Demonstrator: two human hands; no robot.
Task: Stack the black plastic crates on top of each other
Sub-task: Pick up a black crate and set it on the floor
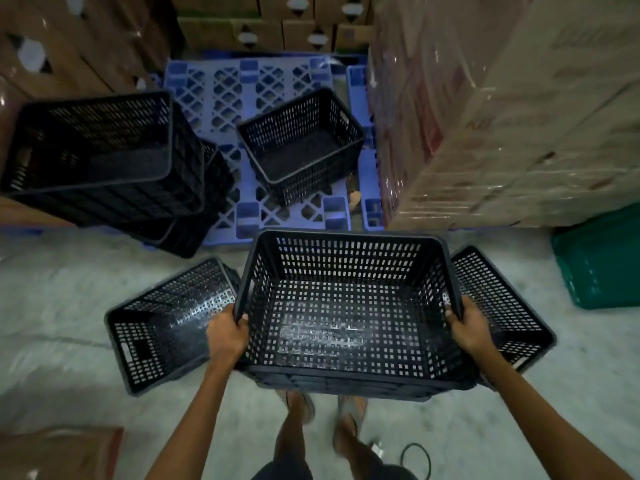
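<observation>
- You hold one black crate (pixel 348 313) in front of you, open side up, above your feet and the concrete floor (pixel 69 306).
- Your left hand (pixel 227 336) is closed around the crate's left rim, fingers curled over the top edge; the crate lies just to the right of that hand.
- Your right hand (pixel 469 327) is closed around the right rim in the same way, with the crate just to its left.
- Black crates in view, counted: the one in your hands, one floor crate on your left (pixel 162 327), one floor crate on your right (pixel 502 306) partly hidden behind the held one, one single crate on the pallet (pixel 301 143), and a tilted stack of crates (pixel 104 157) at the pallet's left edge. How many are in that stack, you cannot tell exactly.
- One blue pallet (pixel 242 84) lies ahead.
- One green crate (pixel 602 261) sits at the far right.
- Wrapped cardboard boxes (pixel 519 98) rise on the right.
</observation>
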